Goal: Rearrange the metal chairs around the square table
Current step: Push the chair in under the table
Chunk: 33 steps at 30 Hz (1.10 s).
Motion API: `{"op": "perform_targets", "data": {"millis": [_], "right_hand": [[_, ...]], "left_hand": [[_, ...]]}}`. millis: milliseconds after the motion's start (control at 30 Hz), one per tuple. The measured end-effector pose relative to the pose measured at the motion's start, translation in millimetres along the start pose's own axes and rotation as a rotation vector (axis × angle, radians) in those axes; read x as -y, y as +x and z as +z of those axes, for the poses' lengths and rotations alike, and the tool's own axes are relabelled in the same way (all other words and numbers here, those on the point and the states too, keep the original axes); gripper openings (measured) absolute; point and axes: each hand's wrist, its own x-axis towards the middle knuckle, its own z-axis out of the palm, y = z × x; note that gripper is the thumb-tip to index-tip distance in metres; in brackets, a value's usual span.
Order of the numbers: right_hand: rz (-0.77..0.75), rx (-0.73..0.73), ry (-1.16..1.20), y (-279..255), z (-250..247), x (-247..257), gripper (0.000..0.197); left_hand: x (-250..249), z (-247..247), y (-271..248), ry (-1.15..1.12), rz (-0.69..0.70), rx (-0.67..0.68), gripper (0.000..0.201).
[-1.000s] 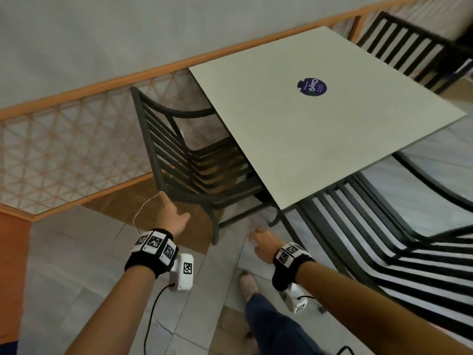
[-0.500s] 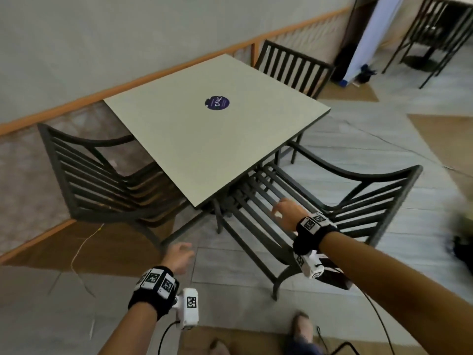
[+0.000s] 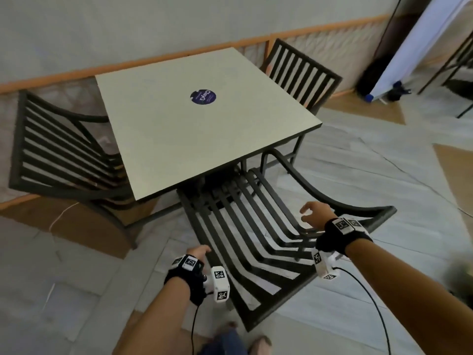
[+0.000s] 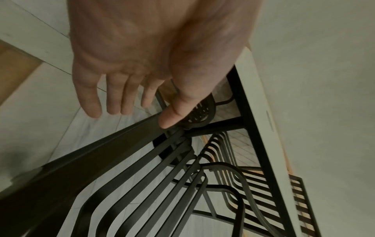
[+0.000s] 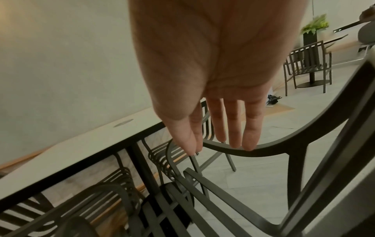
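Two hands hover over the nearest of three dark slatted metal chairs. The left hand point(image 3: 197, 252) has straight, spread fingers and holds nothing, near the left armrest point(image 4: 113, 141). The right hand point(image 3: 313, 213) hangs relaxed and empty above the nearest chair point(image 3: 256, 226), whose seat is half under the square table point(image 3: 179, 139). Only the right wrist view shows the fingertips point(image 5: 249, 144) at the curved right armrest point(image 5: 263, 150); contact cannot be told. A second chair point(image 3: 58, 149) stands at the table's left side, and a third chair point(image 3: 299, 73) at its far side. The pale tabletop bears one round purple sticker point(image 3: 203, 96).

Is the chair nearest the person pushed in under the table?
Partly in. The nearest chair has its seat front under the table edge; most of the seat is outside.
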Motion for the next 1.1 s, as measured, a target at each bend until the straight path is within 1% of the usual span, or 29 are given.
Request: {"op": "perform_targets", "data": {"millis": [133,200,233,267,300,333,366,433,500,533,600,700,766,800,866,933,966,1099], "right_hand": [[0.045,0.102,-0.038,50,-4,-19,0.027],[0.051,0.135,-0.06,81,-6,-22,0.031],[0.045,0.15,-0.078,96,-6,-22,0.033],[0.04,0.156,-0.097,111,-6,-23,0.034],[0.03,0.157,-0.112,127,-6,-23,0.035],[0.025,0.159,-0.118,141,-7,-24,0.035],[0.026,0.164,-0.116,155,-8,-26,0.036],[0.032,0.181,-0.12,184,-10,-32,0.039],[0.046,0.168,-0.114,204,-11,-40,0.044],[0.058,0.149,-0.116,212,-12,-43,0.045],[0.112,0.115,-0.076,226,-11,-56,0.051],[0.164,0.129,-0.052,242,-2,-79,0.071],[0.166,0.158,-0.041,251,9,-95,0.078],[0.171,0.177,-0.029,256,16,-102,0.076],[0.185,0.201,0.007,262,26,-110,0.063],[0.182,0.189,0.047,266,34,-112,0.051],[0.172,0.183,0.047,267,37,-113,0.049],[0.147,0.191,0.061,265,44,-109,0.049]], "left_hand": [[-8,22,15,0.035,-0.072,-0.069,0.029],[-9,30,34,0.028,-0.108,-0.092,0.031],[-6,35,51,0.01,-0.127,-0.094,0.034],[-4,39,64,-0.013,-0.144,-0.09,0.042],[-4,44,74,-0.024,-0.164,-0.079,0.054],[-12,49,69,-0.064,-0.175,-0.077,0.063],[-15,53,72,-0.14,-0.181,-0.074,0.066],[-21,61,75,-0.243,-0.182,-0.094,0.059],[-21,68,83,-0.297,-0.224,-0.176,0.065],[-21,72,86,-0.315,-0.234,-0.223,0.064],[-19,78,98,-0.326,-0.211,-0.314,0.055],[-11,82,112,-0.328,-0.188,-0.387,0.049],[-8,81,118,-0.368,-0.17,-0.431,0.043],[-7,82,119,-0.406,-0.169,-0.449,0.041],[-9,82,119,-0.446,-0.161,-0.467,0.042],[-7,80,119,-0.461,-0.146,-0.487,0.044],[-5,78,122,-0.475,-0.146,-0.492,0.044],[-7,64,125,-0.457,-0.163,-0.521,0.047]]}}
